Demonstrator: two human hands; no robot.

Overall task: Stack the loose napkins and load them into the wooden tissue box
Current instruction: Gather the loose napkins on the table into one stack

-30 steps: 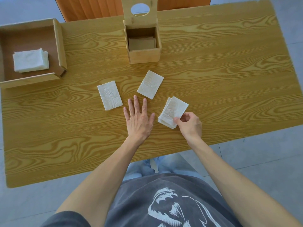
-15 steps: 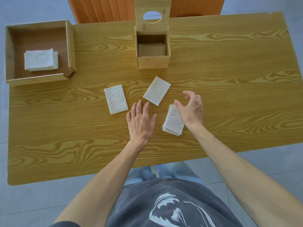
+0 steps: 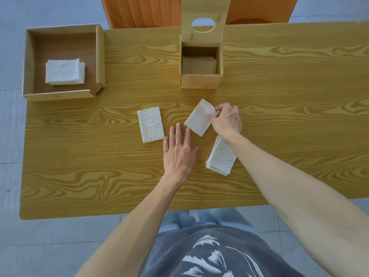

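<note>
I see my right hand (image 3: 225,120) curled over the right edge of the middle napkin (image 3: 197,118), thumb and fingertips pinched on that edge so its far corner lifts and curls off the wooden table (image 3: 289,108); the rest of this napkin looks to lie flat, tilted at an angle. Taking that napkin as my landmark, the left hand (image 3: 178,151) sits just near of it and a little to the left, palm down on the table with fingers spread and extended, the fingertips close to the napkin's near-left corner but, as far as I can tell, not touching it; this hand holds nothing. Left of the middle napkin, apart from it, lies a single flat napkin (image 3: 150,124), untouched and nearly square to the table edge. Near and right of the middle napkin, partly under my right wrist, rests the small stack of napkins (image 3: 221,156), its layered edges slightly fanned at the near-left side. Straight beyond the middle napkin stands the wooden tissue box (image 3: 200,79), lid (image 3: 205,16) raised upright behind it with the oval hole showing; inside I see only a brown panel at the bottom, no white napkins. Far to the left of the middle napkin, at the table's far corner, sits an open wooden tray (image 3: 100,56) holding a folded pile of white napkins (image 3: 64,71).
</note>
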